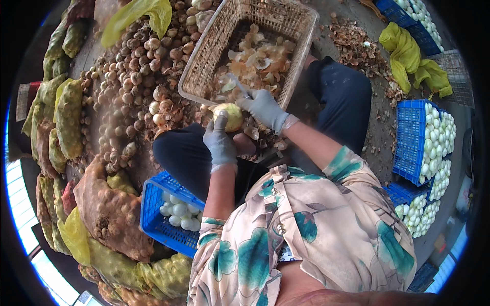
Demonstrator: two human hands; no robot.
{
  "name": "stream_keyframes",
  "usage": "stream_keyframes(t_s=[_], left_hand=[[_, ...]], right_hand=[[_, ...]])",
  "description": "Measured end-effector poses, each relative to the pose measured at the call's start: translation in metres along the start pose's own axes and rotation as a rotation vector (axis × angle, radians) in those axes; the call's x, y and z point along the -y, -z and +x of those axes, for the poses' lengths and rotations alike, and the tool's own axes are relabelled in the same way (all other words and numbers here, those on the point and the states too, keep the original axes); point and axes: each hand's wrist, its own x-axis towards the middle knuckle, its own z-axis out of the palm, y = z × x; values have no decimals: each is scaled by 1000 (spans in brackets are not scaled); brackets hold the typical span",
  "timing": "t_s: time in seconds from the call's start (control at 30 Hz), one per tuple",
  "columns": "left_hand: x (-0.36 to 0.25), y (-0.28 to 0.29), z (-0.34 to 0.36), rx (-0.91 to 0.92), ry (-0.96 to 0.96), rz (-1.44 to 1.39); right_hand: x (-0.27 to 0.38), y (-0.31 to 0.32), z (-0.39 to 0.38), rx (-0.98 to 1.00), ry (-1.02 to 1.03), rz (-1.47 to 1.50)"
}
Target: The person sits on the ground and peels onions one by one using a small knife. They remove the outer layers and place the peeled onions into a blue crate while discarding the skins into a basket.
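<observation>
My gloved left hand point(218, 137) grips a pale yellow onion point(229, 116) below the near edge of a dirty beige plastic crate point(185, 79). Just to the right, my gloved right hand point(264, 109) holds a knife point(238, 84), its blade angled up and to the left over the crate. Loose papery skins point(260, 58) lie inside that crate, and a few scraps are on the ground between my knees.
Unpeeled onions point(132, 89) spread at my left beside full mesh sacks point(69, 117). A blue crate point(149, 204) of peeled white onions sits by my left hip; stacked blue crates point(408, 143) of them stand at my right. Yellow sacks point(403, 56) lie beyond my right leg.
</observation>
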Motion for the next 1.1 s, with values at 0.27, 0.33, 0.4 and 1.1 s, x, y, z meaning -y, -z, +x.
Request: stream_keyframes(t_s=[0.27, 0.33, 0.4, 1.1], left_hand=[[-22, -21, -16, 345, 274, -391], [-20, -24, -20, 387, 281, -387], [-17, -25, -18, 408, 285, -388], [-26, -23, -26, 274, -508, 934]], right_hand=[[11, 17, -12, 73, -255, 902], [32, 17, -21, 87, -328, 1007], [7, 23, -11, 161, -266, 1118], [33, 43, -40, 559, 0, 1158]])
